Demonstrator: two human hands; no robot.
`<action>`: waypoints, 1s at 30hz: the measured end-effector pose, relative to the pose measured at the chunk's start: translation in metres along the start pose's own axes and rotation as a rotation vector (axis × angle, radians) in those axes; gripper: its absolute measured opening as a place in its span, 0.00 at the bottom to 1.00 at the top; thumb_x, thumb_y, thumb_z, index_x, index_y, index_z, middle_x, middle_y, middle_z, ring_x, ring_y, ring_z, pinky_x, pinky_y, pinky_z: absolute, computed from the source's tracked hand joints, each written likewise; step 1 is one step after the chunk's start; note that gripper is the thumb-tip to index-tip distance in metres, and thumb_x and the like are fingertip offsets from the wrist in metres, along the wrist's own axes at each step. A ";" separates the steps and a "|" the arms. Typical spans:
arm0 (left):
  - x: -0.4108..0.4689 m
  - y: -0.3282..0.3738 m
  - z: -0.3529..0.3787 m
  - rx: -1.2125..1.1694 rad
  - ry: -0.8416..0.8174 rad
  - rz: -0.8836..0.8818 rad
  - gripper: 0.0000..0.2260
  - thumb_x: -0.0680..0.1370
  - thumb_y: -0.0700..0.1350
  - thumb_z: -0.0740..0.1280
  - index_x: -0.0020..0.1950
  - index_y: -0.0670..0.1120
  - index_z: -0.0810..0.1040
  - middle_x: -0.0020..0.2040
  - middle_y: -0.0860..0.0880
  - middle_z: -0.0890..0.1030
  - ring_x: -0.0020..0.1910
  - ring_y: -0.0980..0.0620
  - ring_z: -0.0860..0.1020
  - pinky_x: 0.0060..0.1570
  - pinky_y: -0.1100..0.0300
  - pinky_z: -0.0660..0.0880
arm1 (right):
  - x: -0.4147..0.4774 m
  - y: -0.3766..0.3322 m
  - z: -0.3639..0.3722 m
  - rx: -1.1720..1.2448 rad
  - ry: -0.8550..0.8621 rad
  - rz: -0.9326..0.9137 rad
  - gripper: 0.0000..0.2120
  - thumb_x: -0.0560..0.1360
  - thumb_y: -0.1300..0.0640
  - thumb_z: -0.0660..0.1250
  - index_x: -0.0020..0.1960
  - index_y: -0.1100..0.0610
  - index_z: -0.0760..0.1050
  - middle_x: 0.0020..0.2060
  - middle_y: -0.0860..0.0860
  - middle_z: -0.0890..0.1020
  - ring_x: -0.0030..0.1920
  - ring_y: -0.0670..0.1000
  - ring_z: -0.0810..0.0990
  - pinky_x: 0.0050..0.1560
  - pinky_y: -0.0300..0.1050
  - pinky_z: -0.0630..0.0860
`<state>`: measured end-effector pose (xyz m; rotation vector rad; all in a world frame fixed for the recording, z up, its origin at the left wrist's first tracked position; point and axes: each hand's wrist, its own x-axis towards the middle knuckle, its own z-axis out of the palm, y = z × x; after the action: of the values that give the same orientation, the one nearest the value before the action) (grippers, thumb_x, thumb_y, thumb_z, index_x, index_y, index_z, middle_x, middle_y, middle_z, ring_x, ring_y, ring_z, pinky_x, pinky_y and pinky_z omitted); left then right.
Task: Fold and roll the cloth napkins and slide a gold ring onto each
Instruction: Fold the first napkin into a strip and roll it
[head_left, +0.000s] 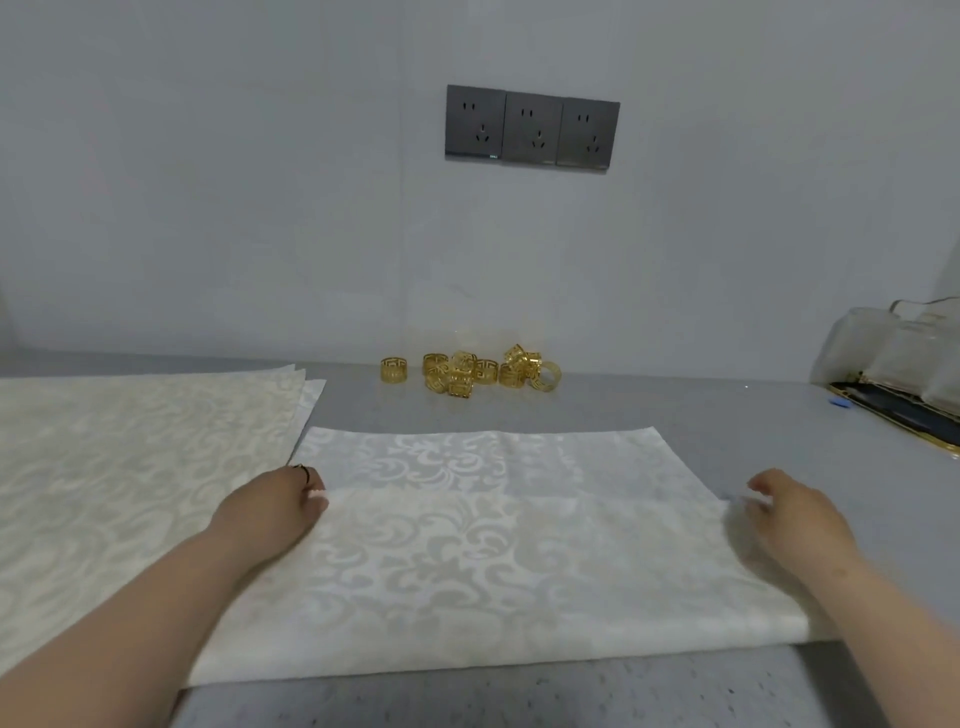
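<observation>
Napkin (493, 561) lies flat on the table (675, 410) before you, gold rings (470, 371) piled beyond. Your left hand (283, 506) curls onto its left edge, seemingly pinching; your right hand (795, 519) blurs at the right edge, so I cannot tell its grip. Lift both sides evenly, match corners, then crease.

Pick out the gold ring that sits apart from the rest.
The leftmost gold ring, standing alone; a strip of bare table parts it from the heap of rings, which touch or overlap.
</observation>
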<state>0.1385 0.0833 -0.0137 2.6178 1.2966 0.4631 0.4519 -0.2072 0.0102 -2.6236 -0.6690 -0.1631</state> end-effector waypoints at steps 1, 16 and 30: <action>0.002 -0.001 0.004 -0.001 0.033 0.009 0.09 0.80 0.46 0.57 0.55 0.47 0.74 0.55 0.48 0.78 0.54 0.49 0.75 0.45 0.61 0.66 | -0.002 -0.007 0.003 -0.051 -0.004 -0.055 0.15 0.78 0.57 0.58 0.62 0.61 0.71 0.58 0.61 0.77 0.59 0.61 0.73 0.54 0.48 0.69; -0.022 0.002 0.009 0.167 0.046 0.136 0.13 0.80 0.51 0.55 0.63 0.54 0.70 0.50 0.57 0.78 0.56 0.55 0.76 0.43 0.65 0.67 | -0.034 -0.077 0.046 -0.176 -0.218 -0.727 0.18 0.80 0.50 0.51 0.69 0.50 0.63 0.61 0.44 0.76 0.62 0.45 0.73 0.72 0.39 0.48; -0.006 0.004 -0.022 -0.270 -0.265 0.150 0.09 0.72 0.44 0.68 0.32 0.48 0.73 0.24 0.67 0.73 0.28 0.69 0.72 0.33 0.75 0.67 | -0.042 -0.075 0.023 -0.125 -0.512 -0.615 0.14 0.75 0.52 0.62 0.33 0.41 0.65 0.34 0.42 0.70 0.39 0.38 0.67 0.42 0.27 0.65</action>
<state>0.1303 0.0768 0.0067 2.4562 0.8933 0.2769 0.3791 -0.1561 0.0087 -2.4939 -1.6755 0.3116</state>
